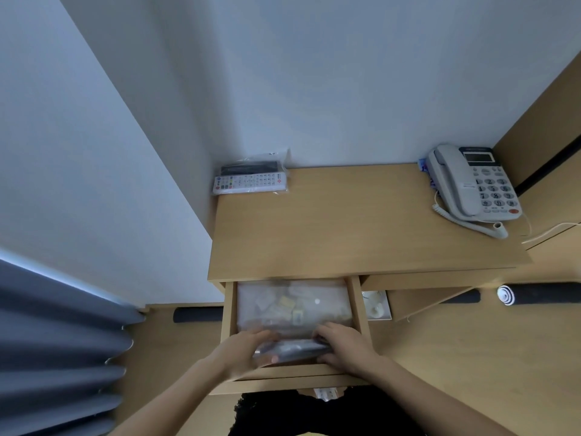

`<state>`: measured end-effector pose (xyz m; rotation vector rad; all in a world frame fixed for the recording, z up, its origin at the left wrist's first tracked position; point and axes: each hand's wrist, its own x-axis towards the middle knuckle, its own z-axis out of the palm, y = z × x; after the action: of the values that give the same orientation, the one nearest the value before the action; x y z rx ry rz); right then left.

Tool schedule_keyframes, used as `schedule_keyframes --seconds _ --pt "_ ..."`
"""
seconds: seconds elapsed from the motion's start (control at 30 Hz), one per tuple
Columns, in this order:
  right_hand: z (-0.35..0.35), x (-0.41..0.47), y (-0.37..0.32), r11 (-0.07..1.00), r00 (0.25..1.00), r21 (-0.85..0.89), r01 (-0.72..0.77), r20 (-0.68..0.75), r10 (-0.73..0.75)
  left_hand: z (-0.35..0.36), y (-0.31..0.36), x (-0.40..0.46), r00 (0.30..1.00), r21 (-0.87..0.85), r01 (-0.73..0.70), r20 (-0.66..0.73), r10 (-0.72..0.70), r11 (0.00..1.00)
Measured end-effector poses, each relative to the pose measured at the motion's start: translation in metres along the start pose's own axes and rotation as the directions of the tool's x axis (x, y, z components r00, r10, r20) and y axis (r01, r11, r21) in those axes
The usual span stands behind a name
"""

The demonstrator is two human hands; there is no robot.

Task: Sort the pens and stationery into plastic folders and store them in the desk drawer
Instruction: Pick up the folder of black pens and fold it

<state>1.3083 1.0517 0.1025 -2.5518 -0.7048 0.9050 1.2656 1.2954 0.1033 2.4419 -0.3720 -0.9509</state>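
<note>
The desk drawer stands pulled out below the wooden desk top. A clear plastic folder with small stationery pieces lies flat inside it. At the drawer's near end sits a second plastic folder with dark pens in it. My left hand grips its left end and my right hand grips its right end. Both hands are blurred.
A bag with two remote controls lies at the desk's back left corner. A grey telephone stands at the back right, its cord trailing forward. A blue curtain hangs at the left. The wall runs behind the desk.
</note>
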Motion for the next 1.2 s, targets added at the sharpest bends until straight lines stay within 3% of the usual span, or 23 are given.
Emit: schedule_keyframes --seconds 0.2,0.53,0.9,1.2 --pt "-0.006 -0.009 0.008 0.993 0.991 0.117 -0.021 0.132 0.005 0.003 0.002 -0.006 0.999 0.033 0.017 0.035 -0.018 0.999" --pt "-0.01 -0.007 0.007 1.0 0.951 0.003 -0.007 0.309 0.006 -0.006 0.008 -0.012 0.98 0.147 0.04 0.185 -0.067 0.988" --pt "0.0 -0.005 0.007 0.977 0.945 -0.208 0.046 0.326 0.025 0.0 0.012 -0.005 0.968 0.317 0.044 0.22 -0.118 0.947" --pt "0.006 -0.01 0.008 0.962 0.965 -0.265 0.059 0.263 0.013 0.01 0.007 -0.007 0.984 0.278 0.047 0.151 -0.092 0.96"
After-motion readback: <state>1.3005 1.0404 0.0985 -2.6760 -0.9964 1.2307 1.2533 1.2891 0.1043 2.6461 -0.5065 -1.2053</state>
